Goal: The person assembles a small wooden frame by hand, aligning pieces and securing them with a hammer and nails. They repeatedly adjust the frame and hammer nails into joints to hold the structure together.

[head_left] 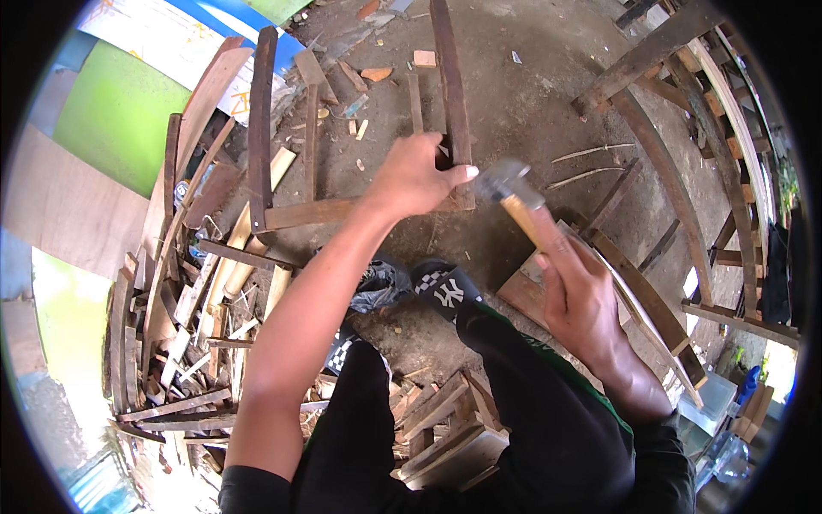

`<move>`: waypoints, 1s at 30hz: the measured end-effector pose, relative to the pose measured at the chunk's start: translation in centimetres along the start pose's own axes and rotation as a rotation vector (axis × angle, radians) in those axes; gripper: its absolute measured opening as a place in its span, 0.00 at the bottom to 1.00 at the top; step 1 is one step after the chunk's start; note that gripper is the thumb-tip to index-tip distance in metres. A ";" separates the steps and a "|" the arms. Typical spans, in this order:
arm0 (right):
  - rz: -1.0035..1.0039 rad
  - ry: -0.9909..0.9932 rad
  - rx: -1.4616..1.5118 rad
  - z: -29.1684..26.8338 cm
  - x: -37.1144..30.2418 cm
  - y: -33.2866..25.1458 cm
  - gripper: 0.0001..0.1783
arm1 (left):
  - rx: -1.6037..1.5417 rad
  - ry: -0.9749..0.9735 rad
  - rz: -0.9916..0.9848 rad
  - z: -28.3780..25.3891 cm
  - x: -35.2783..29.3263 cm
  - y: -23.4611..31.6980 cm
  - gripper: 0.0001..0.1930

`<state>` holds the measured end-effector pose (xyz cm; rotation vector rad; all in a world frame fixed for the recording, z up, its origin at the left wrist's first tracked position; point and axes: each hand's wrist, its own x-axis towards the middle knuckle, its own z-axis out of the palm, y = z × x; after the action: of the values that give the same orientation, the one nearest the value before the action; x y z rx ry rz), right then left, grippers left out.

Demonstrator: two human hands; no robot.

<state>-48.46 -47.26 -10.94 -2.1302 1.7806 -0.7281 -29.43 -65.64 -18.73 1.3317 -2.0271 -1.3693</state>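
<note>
My left hand (pixel 417 176) grips the near right corner of a dark wooden frame (pixel 317 212), where a long upright bar (pixel 451 86) meets the near crosspiece. Its thumb points right along the joint. In my right hand (pixel 574 287) is a hammer (pixel 527 221) with a pale wooden handle, its fingers wrapped round the grip. The metal hammer head is blurred by motion and sits just right of the frame's corner, close to my left thumb. No nail can be made out at the joint.
Wood offcuts (pixel 214 317) pile up at the left, and more scraps (pixel 449 424) lie between my legs. Several wooden frames (pixel 668 163) stand at the right. Small chips (pixel 377 74) dot the dirt floor. A clear plastic bottle (pixel 730 458) lies at lower right.
</note>
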 end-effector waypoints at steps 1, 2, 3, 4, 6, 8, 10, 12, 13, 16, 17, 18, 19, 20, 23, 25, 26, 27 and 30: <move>-0.035 0.074 0.035 -0.2 0.3 -0.1 0.36 | 0.056 0.025 0.040 0.0 0.2 -0.7 0.20; -0.084 0.156 0.039 0.0 0.5 -0.2 0.36 | 0.112 0.049 0.080 0.1 0.4 -1.2 0.20; -0.129 0.239 0.033 0.0 0.7 -0.3 0.35 | 0.080 0.048 0.089 0.3 0.5 -1.3 0.20; -0.173 0.322 0.023 0.1 0.9 -0.4 0.35 | 0.049 0.047 0.097 0.4 0.7 -1.4 0.21; -0.133 0.212 -0.015 1.2 0.7 0.2 0.37 | -0.019 0.035 0.095 0.7 0.8 -1.6 0.22; 0.021 -0.115 -0.102 0.9 0.7 -0.4 0.38 | -0.093 0.013 0.073 0.8 0.8 -1.8 0.23; 0.051 -0.147 -0.051 0.1 0.7 -0.4 0.36 | -0.020 0.023 0.078 1.0 0.7 -1.5 0.23; -0.040 0.038 -0.002 -0.4 1.6 -0.4 0.35 | 0.022 0.034 0.078 0.9 0.6 -1.5 0.23; -0.067 0.121 0.021 -0.5 2.1 -0.6 0.34 | 0.028 0.040 0.077 0.6 0.6 -1.7 0.23; -0.096 0.277 0.075 -0.7 3.5 -1.1 0.31 | 0.007 0.048 0.093 0.4 0.8 -1.7 0.22; -0.069 0.271 0.092 -0.6 3.8 -1.3 0.30 | -0.026 0.033 0.066 0.5 0.6 -1.6 0.21; 0.034 0.152 0.115 -0.6 3.1 -1.1 0.29 | -0.062 0.015 0.037 0.5 0.3 -1.2 0.21; 0.138 0.032 0.136 -0.4 2.6 -0.9 0.28 | -0.020 0.004 0.026 0.4 0.1 -0.8 0.19; 0.132 0.034 0.154 0.6 2.2 -0.5 0.29 | 0.021 -0.007 0.014 0.2 0.0 -0.3 0.18; 0.084 0.052 0.174 2.7 1.2 0.6 0.32 | 0.069 -0.016 0.053 -0.2 -0.3 0.3 0.15; 0.088 0.036 0.195 3.4 1.2 0.7 0.32 | 0.046 0.001 0.089 -0.2 -0.3 -0.2 0.14; 0.077 0.037 0.193 3.7 1.0 0.8 0.32 | 0.019 0.018 0.096 0.2 -0.3 -0.7 0.13; 0.061 0.042 0.187 3.8 1.0 1.1 0.32 | -0.008 0.038 0.109 0.3 -0.2 -0.7 0.13; 0.085 0.042 0.195 4.1 0.8 1.4 0.32 | 0.055 0.015 0.105 0.3 -0.1 -0.5 0.12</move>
<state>-47.36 -48.74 -14.88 -1.9155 1.7319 -0.8912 -29.34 -65.40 -19.26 1.2350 -2.1073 -1.2619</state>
